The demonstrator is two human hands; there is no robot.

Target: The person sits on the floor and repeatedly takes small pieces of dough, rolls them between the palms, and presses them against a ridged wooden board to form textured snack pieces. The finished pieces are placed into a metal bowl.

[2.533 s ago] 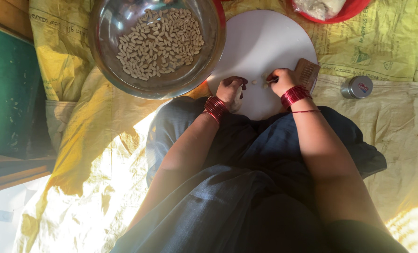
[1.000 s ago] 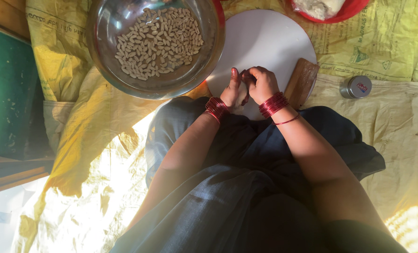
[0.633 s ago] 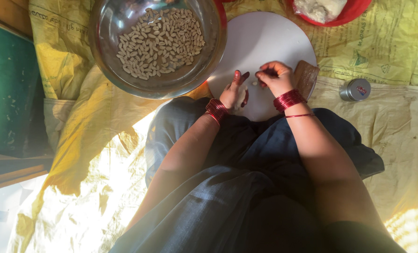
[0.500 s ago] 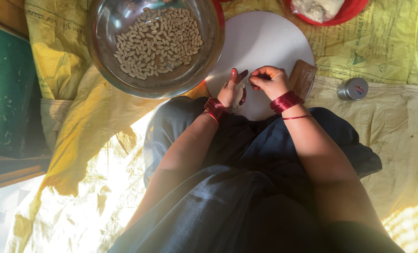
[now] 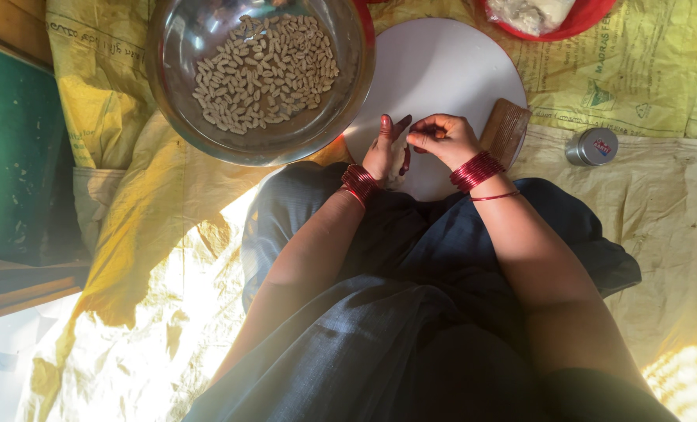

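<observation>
Head view: left hand [image 5: 386,152] and right hand [image 5: 442,139], fingers pinched together on something too small to identify, meet over white round board [image 5: 442,70]; steel bowl [image 5: 200,117] of pale pieces far left.

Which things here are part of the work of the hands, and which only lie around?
In use: left hand, right hand, white round board, steel bowl of pale pieces.
Lying about: small metal tin, red bowl, wooden block.

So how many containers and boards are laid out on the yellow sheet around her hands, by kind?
Steel bowl of pale pieces: 1
Red bowl: 1
Round white board: 1
Ridged wooden board: 1
Small metal tin: 1
Total: 5
</observation>
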